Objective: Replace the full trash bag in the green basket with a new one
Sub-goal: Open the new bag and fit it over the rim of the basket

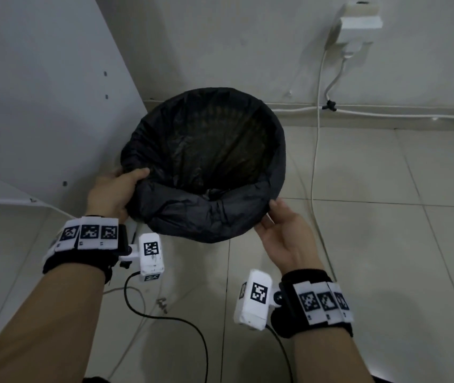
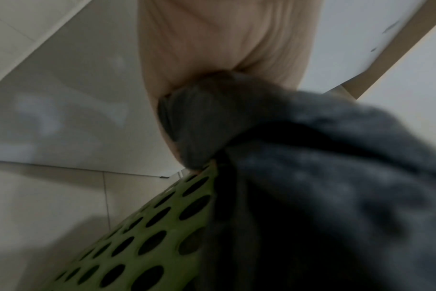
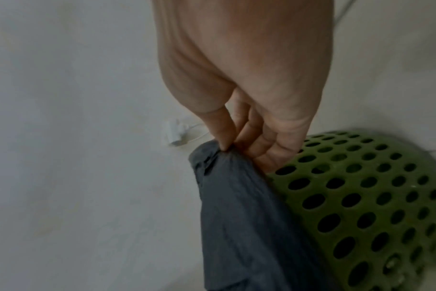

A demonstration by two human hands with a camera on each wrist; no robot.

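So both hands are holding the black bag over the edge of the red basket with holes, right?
Almost. The basket is green, not red; the right wrist view shows its green wall full of round holes. The rest holds: the left hand and the right hand both hold the black trash bag folded over the basket's edge.

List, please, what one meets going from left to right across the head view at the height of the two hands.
White panel → left hand → black trash bag → right hand → white cable → tiled floor.
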